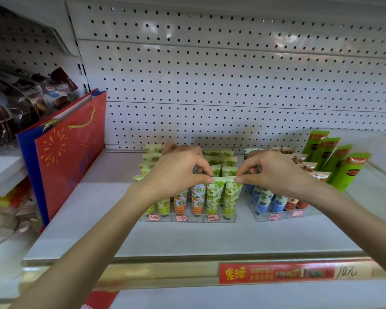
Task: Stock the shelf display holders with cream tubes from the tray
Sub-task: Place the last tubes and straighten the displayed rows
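White pegboard-backed shelf [187, 239]: clear acrylic display holder [196, 220] sitting mid-surface. Left hand [178, 170] pinching crimped top of green leaf-print cream tube [212, 195], front row; right hand [274, 172] pinching neighbouring tube [232, 195]. Risk: uneven pressing tilting tightly packed orange-print tubes [197, 198] alongside.

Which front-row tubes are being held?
The two green-patterned tubes at the row's right end: the left hand pinches one top, the right hand the other. The orange tubes stand left of them.

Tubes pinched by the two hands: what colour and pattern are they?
The tubes are pale green with a green fruit print; the head view shows it.
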The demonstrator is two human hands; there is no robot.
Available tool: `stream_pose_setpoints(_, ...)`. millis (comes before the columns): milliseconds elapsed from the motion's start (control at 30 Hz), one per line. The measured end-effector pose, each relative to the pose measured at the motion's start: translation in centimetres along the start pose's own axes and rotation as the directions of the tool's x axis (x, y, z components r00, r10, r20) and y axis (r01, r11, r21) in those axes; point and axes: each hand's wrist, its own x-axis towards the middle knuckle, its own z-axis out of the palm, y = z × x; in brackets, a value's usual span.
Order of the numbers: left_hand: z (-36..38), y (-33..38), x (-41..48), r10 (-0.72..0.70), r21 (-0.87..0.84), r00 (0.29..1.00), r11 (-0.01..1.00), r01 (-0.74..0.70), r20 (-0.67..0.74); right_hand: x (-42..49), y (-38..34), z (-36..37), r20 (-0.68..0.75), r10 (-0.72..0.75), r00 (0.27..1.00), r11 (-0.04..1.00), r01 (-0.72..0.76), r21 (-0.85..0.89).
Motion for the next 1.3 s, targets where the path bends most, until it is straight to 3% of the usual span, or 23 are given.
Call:
stream_pose_setpoints(300, -0.6, -0.8, 1.2, -0.035, -0.065, 0.999, 0.997, 0.032, -0.039, 0.4, 0.9, -1.1, 0.028, -0.013, 1.0, 0.987, 0.008, 0.163)
stream_pose_setpoints(567, -0.6, -0.6, 2.9, -0.089, 0.071, 0.989, 0.994, 0.081, 0.118, 2.0, 1.6, -0.5, -0.005, 0.017, 1.0, 1.0, -0.017, 0.004)
stream_pose_setpoints(1300, -0.2, -0.4, 3.0, -0.079, 0.034, 0.991, 0.997, 0.076, 0.11, 2.3, 2.0, -0.1, -0.026, -0.004, 1.0, 1.0, 0.005, 0.014)
